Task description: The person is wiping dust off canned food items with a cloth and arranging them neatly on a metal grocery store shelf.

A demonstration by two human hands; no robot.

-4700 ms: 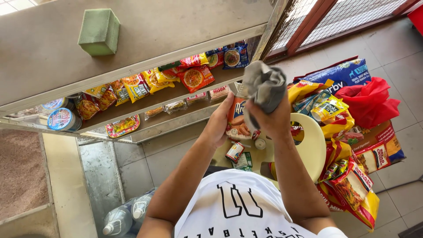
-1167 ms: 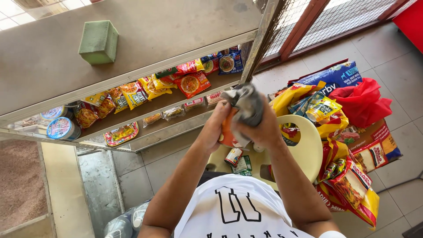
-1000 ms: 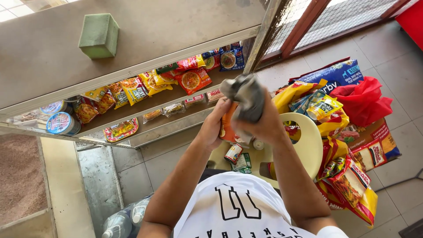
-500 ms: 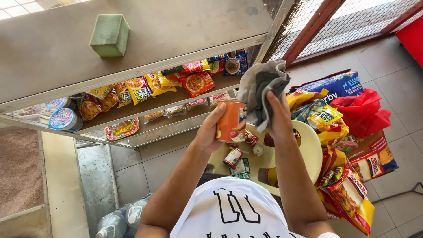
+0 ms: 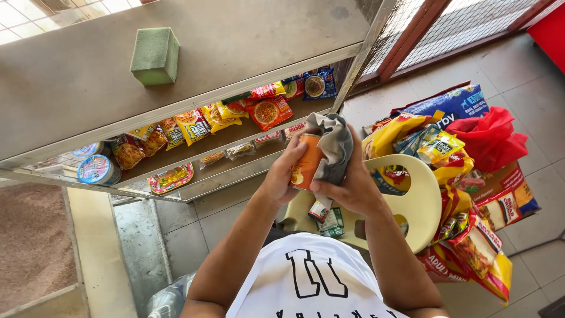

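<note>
While the left hand (image 5: 281, 176) grips an orange can (image 5: 307, 162) at frame centre to steady it, the right hand (image 5: 347, 187) presses a grey cloth (image 5: 334, 148) around it; beyond, packets (image 5: 194, 125) line the shelf (image 5: 235, 138).

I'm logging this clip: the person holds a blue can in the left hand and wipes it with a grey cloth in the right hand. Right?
Not quite: the head view shows an orange can, not blue. The left hand holds it, and the right hand presses the grey cloth against it.
</note>
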